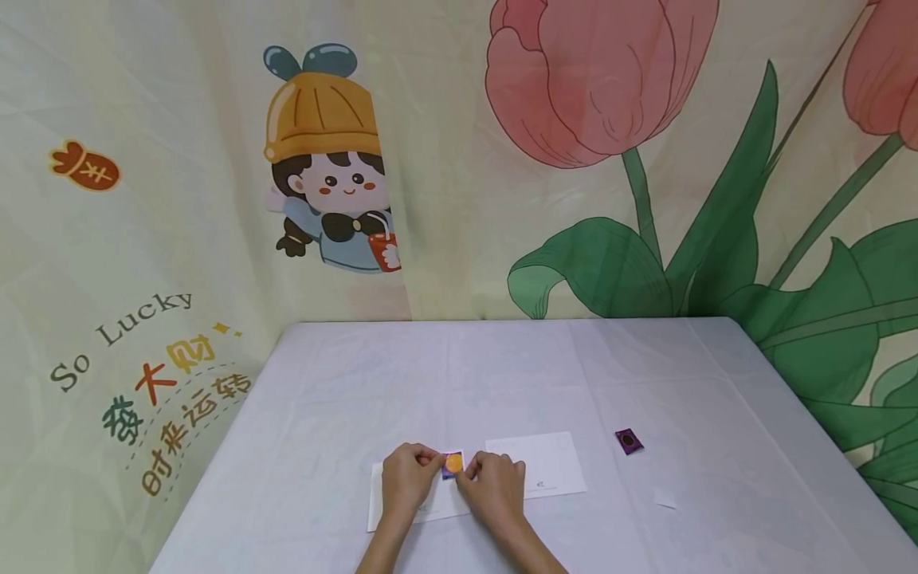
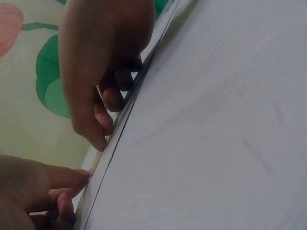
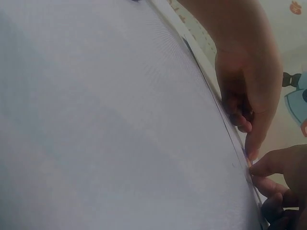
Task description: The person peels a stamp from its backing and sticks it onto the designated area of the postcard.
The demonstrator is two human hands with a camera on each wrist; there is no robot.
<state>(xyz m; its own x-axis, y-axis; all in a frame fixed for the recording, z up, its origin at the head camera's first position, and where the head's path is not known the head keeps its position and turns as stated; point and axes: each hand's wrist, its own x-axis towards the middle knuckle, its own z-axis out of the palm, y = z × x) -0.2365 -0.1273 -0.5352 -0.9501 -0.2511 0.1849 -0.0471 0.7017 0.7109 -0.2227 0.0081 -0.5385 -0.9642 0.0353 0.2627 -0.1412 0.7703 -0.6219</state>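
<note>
The left hand (image 1: 405, 478) and right hand (image 1: 495, 488) meet at the near edge of the table (image 1: 358, 383), fingertips of both pinching a small sticker (image 1: 453, 462) between them. The sticker, purple with an orange disc, lies flat on a white card (image 1: 402, 516), equally close to either hand. Beyond it lies a second white card (image 1: 552, 466); farther right, a purple sticker (image 1: 628, 441) and a paper scrap (image 1: 664, 498)

Surface (image 1: 502, 375) covered in pale lilac cloth. A small purple card (image 1: 629, 441) lies right of centre; a white paper scrap (image 1: 664, 498) lies nearer the front edge. Backdrop: a cartoon girl in a yellow hat (image 1: 330, 159), pink tulips (image 1: 595, 72) with green leaves, and "So Lucky" lettering (image 1: 122, 335).
</note>
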